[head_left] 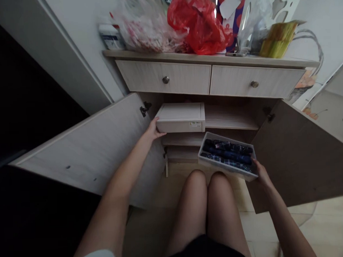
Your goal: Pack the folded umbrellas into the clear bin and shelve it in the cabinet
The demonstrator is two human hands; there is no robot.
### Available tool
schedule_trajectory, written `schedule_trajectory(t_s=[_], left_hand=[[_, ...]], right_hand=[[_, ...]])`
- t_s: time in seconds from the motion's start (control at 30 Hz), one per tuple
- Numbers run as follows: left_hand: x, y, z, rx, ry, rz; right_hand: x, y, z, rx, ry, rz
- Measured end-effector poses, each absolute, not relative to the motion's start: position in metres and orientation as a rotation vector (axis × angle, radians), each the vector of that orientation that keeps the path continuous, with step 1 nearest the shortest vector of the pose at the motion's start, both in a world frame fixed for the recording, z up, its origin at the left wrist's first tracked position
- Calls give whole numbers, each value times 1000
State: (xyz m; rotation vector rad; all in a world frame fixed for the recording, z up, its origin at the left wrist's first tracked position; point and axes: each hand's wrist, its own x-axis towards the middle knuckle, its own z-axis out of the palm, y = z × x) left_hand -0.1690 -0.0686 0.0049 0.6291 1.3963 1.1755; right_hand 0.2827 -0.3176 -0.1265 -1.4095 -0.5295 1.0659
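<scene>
My left hand point(154, 130) grips the left front corner of a white lidded box point(180, 117) on the cabinet's upper shelf. The box's front edge juts out a little and bears a small label. In my right hand point(261, 172) is a shallow translucent plastic bin point(208, 161), held by its right end in front of the lower shelves, slightly tilted. Several rolled dark blue and black plaid bundles point(227, 152) lie side by side inside it; I cannot tell whether they are cloth or folded umbrellas.
Both cabinet doors, left point(104, 146) and right point(298, 154), stand swung outward beside my arms. Two closed drawers point(170, 85) are above the shelves. The top point(157, 56) holds a red plastic bag point(198, 26), a clear bag point(148, 28), a white bottle point(110, 36) and a yellow package point(278, 38).
</scene>
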Motion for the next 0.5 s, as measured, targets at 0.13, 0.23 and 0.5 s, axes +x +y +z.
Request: schedule_trajectory(t_s=[0.13,0.23,0.5], left_hand=[[-193,-113,0,559,1353,1196],[-198,-141,-4,527,1352,1212],[-193,-170,-10,475,1323,1209]], right_hand=[[297,-299,-101,-1401,-364,903],[302,-280,-89,-1344,-386,826],[301,-259,-68,-1290,-399,934]])
